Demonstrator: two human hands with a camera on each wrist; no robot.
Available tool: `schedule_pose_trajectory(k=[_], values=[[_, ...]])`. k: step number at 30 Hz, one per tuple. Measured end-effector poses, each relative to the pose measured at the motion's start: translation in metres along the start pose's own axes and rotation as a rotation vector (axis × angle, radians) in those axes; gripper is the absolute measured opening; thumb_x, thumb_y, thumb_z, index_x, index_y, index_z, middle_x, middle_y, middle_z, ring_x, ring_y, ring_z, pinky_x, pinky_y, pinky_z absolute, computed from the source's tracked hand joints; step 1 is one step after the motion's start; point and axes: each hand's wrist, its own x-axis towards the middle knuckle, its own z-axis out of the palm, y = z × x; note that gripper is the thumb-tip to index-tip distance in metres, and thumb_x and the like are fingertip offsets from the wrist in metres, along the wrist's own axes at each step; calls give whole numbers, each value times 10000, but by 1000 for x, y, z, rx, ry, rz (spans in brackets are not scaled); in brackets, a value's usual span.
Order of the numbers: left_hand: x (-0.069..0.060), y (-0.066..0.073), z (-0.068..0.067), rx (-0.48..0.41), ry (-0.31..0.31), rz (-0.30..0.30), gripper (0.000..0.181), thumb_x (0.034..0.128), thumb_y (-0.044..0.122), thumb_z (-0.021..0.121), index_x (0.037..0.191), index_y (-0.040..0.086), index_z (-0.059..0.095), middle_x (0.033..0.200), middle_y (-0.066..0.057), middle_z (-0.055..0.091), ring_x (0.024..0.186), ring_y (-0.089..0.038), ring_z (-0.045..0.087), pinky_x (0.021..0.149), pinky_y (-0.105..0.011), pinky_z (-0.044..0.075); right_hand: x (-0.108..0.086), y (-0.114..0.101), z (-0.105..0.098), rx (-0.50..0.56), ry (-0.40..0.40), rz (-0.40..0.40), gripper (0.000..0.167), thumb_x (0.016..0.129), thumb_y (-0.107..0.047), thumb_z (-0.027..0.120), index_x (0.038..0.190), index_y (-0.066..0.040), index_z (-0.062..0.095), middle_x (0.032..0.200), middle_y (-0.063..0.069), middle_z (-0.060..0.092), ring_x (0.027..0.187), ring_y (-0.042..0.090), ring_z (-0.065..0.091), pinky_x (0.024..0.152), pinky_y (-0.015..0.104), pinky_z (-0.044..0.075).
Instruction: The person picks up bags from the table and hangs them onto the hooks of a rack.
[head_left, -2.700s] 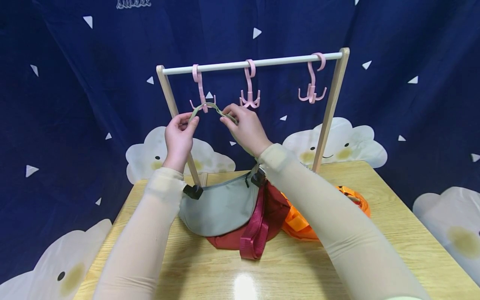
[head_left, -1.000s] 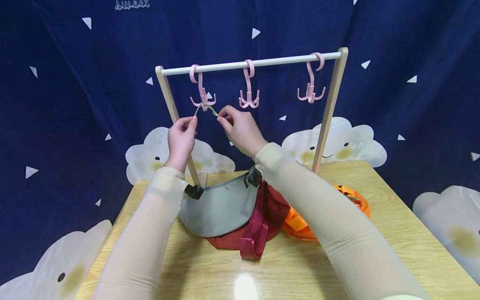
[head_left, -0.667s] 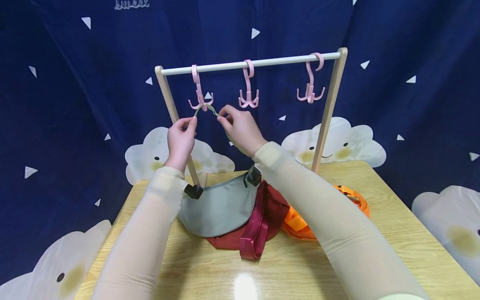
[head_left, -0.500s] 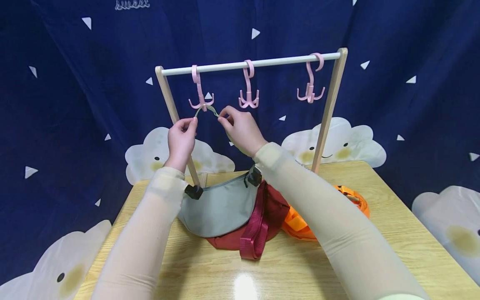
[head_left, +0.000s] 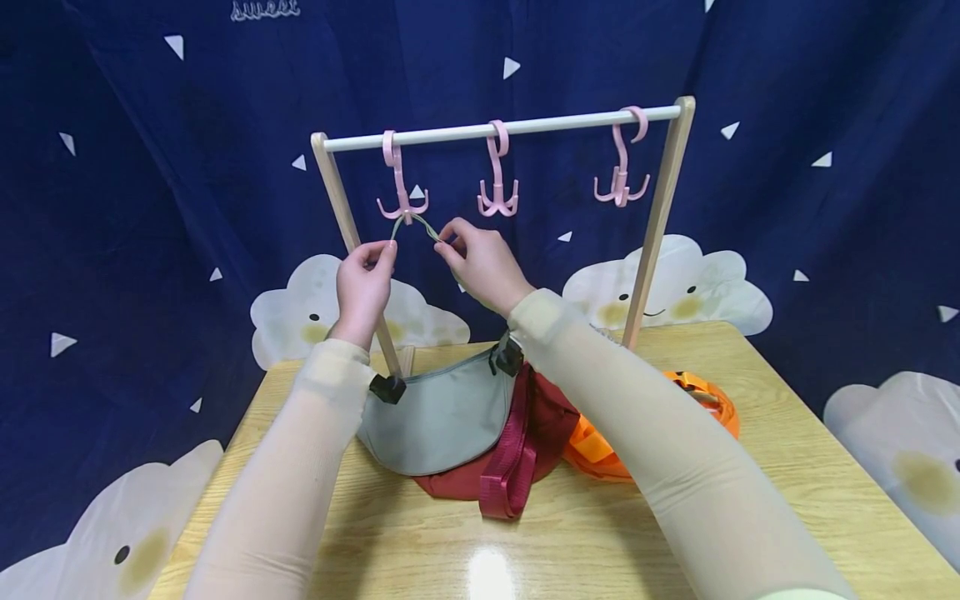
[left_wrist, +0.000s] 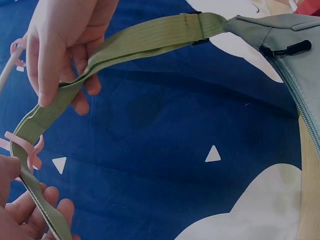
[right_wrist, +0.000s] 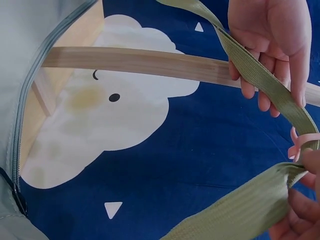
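A grey-green waist bag (head_left: 442, 417) hangs below my hands, in front of the red bag. Its olive strap (right_wrist: 270, 85) arches up to the left pink hook (head_left: 400, 185), and one prong crosses over the webbing in the left wrist view. My left hand (head_left: 363, 287) pinches the strap just left of that hook. On the other side, my right hand (head_left: 487, 265) pinches it between thumb and fingers. Both hands sit slightly lower than the prongs. The bag's black zip pull (left_wrist: 295, 48) shows in the left wrist view.
A white rail (head_left: 562, 125) on wooden posts carries the middle hook (head_left: 498, 187) and the right hook (head_left: 621, 179). On the wooden table (head_left: 420, 542) lie a red bag (head_left: 555, 417) with a magenta strap and, partly behind my right forearm, an orange bag (head_left: 600, 458).
Since the earliest frame the strap has gone from a loop held in front of the left hook to lying against its prong. Both hands have drawn closer in, then sunk slightly, still pinching it.
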Motion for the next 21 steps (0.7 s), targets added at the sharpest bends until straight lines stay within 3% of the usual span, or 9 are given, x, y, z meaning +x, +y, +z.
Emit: schedule_pose_trajectory(k=[8, 15, 21], values=[[-3, -5, -2, 0, 6, 50, 362, 1031, 295, 632, 1287, 47, 695, 1240, -155, 705, 1032, -209, 606, 852, -225, 449, -2, 6, 3, -15, -9, -13, 241, 1044, -320, 618, 1182, -125, 651, 1019, 58, 733, 799, 170, 647, 772, 323, 572], [-9, -10, -7, 0, -5, 99, 392, 1039, 276, 622, 1366, 60, 648, 1298, -148, 687, 1155, -267, 646, 987, -360, 504, -5, 8, 4, -14, 0, -15, 248, 1033, -306, 639, 1200, -124, 637, 1015, 46, 707, 778, 176, 610, 732, 330, 530], [-14, -16, -10, 10, -6, 101, 419, 1032, 287, 631, 1402, 89, 624, 1336, -123, 644, 1191, -243, 610, 1030, -377, 501, -13, 10, 2, -35, -9, -4, 290, 1035, -298, 631, 1272, -131, 617, 1133, 61, 685, 874, 189, 611, 808, 358, 545]])
